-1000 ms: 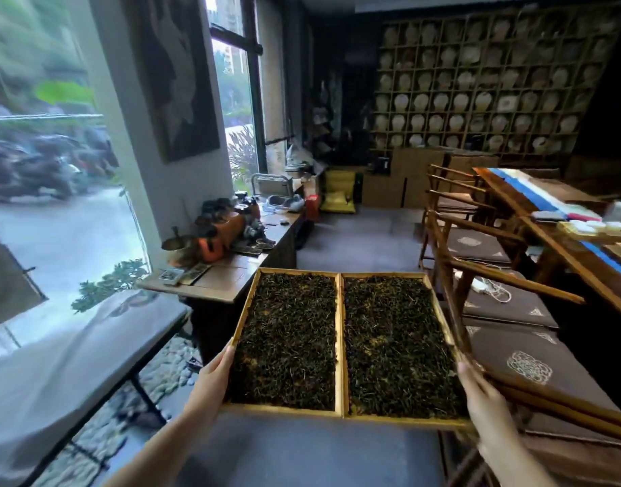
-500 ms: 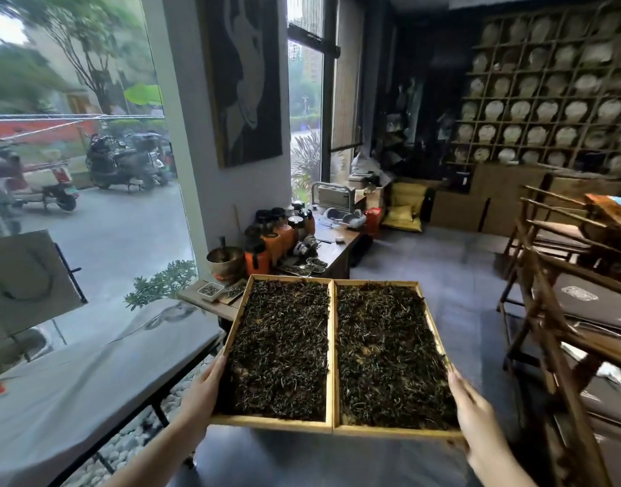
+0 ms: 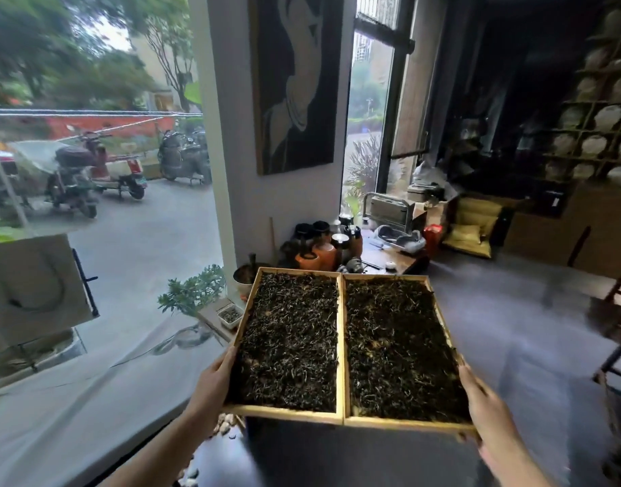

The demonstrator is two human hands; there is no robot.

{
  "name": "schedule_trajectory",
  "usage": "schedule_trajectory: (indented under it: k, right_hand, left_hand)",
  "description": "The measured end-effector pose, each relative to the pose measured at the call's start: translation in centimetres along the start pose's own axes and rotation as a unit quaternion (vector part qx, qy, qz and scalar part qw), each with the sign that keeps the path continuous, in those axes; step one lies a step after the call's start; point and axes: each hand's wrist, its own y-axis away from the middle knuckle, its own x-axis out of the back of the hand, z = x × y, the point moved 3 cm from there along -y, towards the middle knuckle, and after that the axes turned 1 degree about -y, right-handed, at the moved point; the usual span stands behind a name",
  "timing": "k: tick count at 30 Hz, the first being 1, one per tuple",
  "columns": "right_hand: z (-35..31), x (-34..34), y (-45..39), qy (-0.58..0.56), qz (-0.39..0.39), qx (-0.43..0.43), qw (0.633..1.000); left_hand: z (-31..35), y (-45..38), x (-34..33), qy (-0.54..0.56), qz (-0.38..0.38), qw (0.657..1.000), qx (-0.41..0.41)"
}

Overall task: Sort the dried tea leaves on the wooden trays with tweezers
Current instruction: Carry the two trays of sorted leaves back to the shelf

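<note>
Over the last second the view has swung from the chairs toward the window, and the 2 wooden trays (image 3: 343, 349), pressed side by side, now hang just in front of the low white-draped table (image 3: 91, 398) rather than mid-room. The left hand (image 3: 210, 384) grips the outer rim of the tray nearer that table, the right hand (image 3: 484, 405) the far one's, each with fingers curled under. The dried tea leaves (image 3: 291, 342) fill both trays (no tweezers in sight), so sorting likely waits on setting them down.

Left hand (image 3: 214, 384) and right hand (image 3: 484, 405) grip the outer rims of two trays (image 3: 340, 414) side by side. Both hold dark tea leaves (image 3: 291, 346).
</note>
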Motion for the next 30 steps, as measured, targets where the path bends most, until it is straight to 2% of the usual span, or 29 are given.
schedule_trajectory:
  k: [9,16,23,30]
  right_hand:
    - [-2.6,-9.5,-14.8,-0.014,-0.068,-0.012,0.997]
    - [-3.2,-15.8,-24.8,-0.023,-0.119,-0.019,0.992]
    - [-4.1,-21.1,-33.9,0.010,-0.198,-0.015,0.980]
    - [-3.5,-24.6,-40.1,0.032,-0.358,-0.029,0.933]
  left_hand:
    - [1.0,-13.6,-2.7,0.020,0.025,0.999,0.033]
    - [1.4,-19.6,-4.3,0.017,0.071,0.997,0.024]
    - [-1.4,-22.4,-6.2,0.046,0.165,0.985,0.033]
    - [-5.7,-20.8,-9.4,0.042,0.303,0.951,0.053]
